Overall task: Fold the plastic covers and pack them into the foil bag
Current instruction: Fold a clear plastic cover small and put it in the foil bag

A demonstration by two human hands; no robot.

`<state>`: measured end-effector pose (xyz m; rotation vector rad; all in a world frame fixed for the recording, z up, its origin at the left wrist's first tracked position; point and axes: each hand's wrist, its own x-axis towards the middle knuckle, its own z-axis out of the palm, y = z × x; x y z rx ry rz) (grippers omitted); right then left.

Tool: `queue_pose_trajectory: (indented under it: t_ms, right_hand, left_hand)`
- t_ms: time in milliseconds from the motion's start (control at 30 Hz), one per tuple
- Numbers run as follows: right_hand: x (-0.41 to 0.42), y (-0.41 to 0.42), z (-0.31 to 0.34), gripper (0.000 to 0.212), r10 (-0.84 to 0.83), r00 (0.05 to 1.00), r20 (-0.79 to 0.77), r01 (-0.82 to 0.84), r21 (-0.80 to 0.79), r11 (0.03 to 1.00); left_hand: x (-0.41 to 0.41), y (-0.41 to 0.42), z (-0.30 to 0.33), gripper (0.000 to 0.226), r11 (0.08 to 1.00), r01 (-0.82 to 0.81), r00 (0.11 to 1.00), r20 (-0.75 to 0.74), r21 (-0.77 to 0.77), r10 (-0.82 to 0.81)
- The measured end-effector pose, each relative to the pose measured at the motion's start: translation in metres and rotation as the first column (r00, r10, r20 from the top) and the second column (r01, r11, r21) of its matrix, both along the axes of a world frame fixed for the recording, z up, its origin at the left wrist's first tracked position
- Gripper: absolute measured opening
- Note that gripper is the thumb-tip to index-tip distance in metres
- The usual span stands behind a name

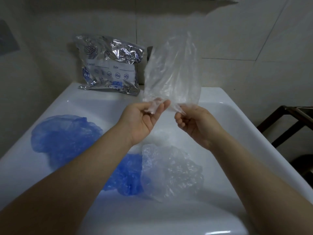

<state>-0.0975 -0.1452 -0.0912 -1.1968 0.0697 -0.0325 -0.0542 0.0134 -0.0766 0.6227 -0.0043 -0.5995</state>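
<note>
Clear plastic cover [172, 72] upright, both hands pinching

Your left hand [140, 119] and right hand [196, 123] are both bare: no gloves, and no rings on the fingers you can see. Back from the fingers, your wrists carry no watch, strap or bracelet. Farther back still, both forearms are uncovered right to the frame edge, with no sleeve or cuff showing. Your fingernails are short and unpainted where they show.
</note>
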Motion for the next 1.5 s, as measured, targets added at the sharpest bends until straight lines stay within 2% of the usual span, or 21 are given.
queue_pose_trajectory:
  t_ms: [133,267,367,433,500,633,733,800,833,900,933,1000,1067,1133,1200,1267,1300,1333,1400,1433,1500]
  right_hand:
    - [0.000,0.000,0.000,0.028,0.107,0.994,0.003,-0.107,0.060,0.992]
    - [-0.001,0.000,0.001,0.015,0.064,0.997,-0.048,-0.064,0.000,0.998]
    - [0.000,-0.003,-0.001,0.011,-0.062,0.994,-0.085,0.048,-0.156,0.987]
    - [0.000,-0.007,-0.001,0.011,-0.140,0.989,-0.053,0.118,-0.307,0.944]
    - [-0.001,-0.012,0.002,0.007,-0.146,0.989,0.000,0.136,-0.375,0.917]
    - [-0.003,-0.012,0.004,0.019,-0.102,0.994,0.046,0.112,-0.367,0.924]
    - [-0.001,-0.008,0.001,0.019,-0.097,0.995,-0.014,0.093,-0.182,0.979]
    - [0.000,-0.008,0.002,0.024,-0.099,0.992,-0.079,0.104,0.052,0.993]
    - [0.000,-0.007,0.003,0.026,-0.091,0.991,-0.098,0.107,0.165,0.981]
    - [-0.001,-0.007,0.004,0.027,-0.069,0.994,-0.088,0.096,0.347,0.933]
    - [-0.002,-0.006,0.003,0.025,-0.058,0.996,-0.064,0.079,0.400,0.913]
    - [-0.003,-0.005,0.004,0.014,-0.036,0.999,0.009,0.029,0.415,0.909]
    - [-0.005,-0.007,0.005,0.012,-0.022,0.997,0.070,-0.004,0.350,0.937]
    - [-0.008,-0.015,0.007,0.011,-0.003,0.995,0.099,-0.022,0.250,0.968]
    - [-0.009,-0.023,0.009,0.018,0.023,0.995,0.098,-0.033,0.108,0.994]
    - [-0.007,-0.030,0.009,0.043,-0.005,0.999,0.045,0.006,-0.025,1.000]
    - [-0.005,-0.032,0.008,0.051,-0.034,0.999,-0.014,0.033,-0.085,0.996]
    - [-0.003,-0.034,0.005,0.054,-0.077,0.995,-0.069,0.060,-0.221,0.974]
    - [-0.002,-0.035,0.003,0.050,-0.099,0.992,-0.077,0.034,-0.593,0.805]
    - [-0.003,-0.034,0.003,0.044,-0.076,0.995,-0.061,0.015,-0.673,0.739]
    - [-0.004,-0.033,0.001,0.028,-0.040,0.997,-0.068,-0.014,-0.654,0.756]
  left_hand:
    - [0.004,0.002,-0.001,0.014,0.993,-0.016,0.991,0.133,0.118,0.000]
    - [0.006,0.001,-0.007,0.010,0.948,-0.055,0.980,0.198,0.314,-0.008]
    - [0.003,0.000,-0.009,0.007,0.899,-0.083,0.970,0.243,0.430,-0.026]
    - [0.002,-0.001,-0.009,0.005,0.860,-0.097,0.960,0.274,0.501,-0.051]
    - [0.002,-0.001,-0.010,0.004,0.828,-0.119,0.952,0.300,0.548,-0.062]
    - [0.001,0.000,-0.010,0.006,0.753,-0.154,0.917,0.375,0.640,-0.131]
    - [0.001,0.001,-0.012,0.010,0.624,-0.198,0.863,0.436,0.756,-0.254]
    - [0.001,0.000,-0.013,0.009,0.656,-0.162,0.865,0.426,0.737,-0.265]
    - [0.000,-0.001,-0.012,0.009,0.727,-0.115,0.891,0.394,0.677,-0.225]
    - [-0.002,-0.003,-0.006,0.014,0.892,-0.012,0.951,0.282,0.452,-0.130]
    - [-0.002,-0.003,-0.005,0.019,0.943,0.019,0.964,0.243,0.331,-0.105]
    - [0.002,-0.002,-0.005,0.036,0.982,0.041,0.969,0.232,0.186,-0.084]
    - [0.002,0.002,-0.005,0.041,0.986,0.061,0.957,0.272,0.155,-0.102]
    - [0.002,0.008,-0.005,0.017,0.980,0.083,0.947,0.293,0.182,-0.135]
    - [0.006,0.012,-0.004,0.014,0.961,0.103,0.946,0.273,0.258,-0.175]
    - [0.011,0.013,-0.006,0.027,0.856,0.025,0.922,0.319,0.517,-0.220]
    - [0.011,0.011,-0.007,0.039,0.754,-0.057,0.897,0.366,0.654,-0.249]
    - [0.010,0.009,-0.006,0.047,0.654,-0.150,0.870,0.413,0.742,-0.269]
    - [0.007,0.005,-0.009,0.043,0.519,-0.318,0.799,0.519,0.794,-0.304]
    - [0.006,0.004,-0.011,0.036,0.484,-0.370,0.760,0.557,0.793,-0.333]
    - [0.007,0.005,-0.016,0.022,0.474,-0.408,0.723,0.594,0.780,-0.354]
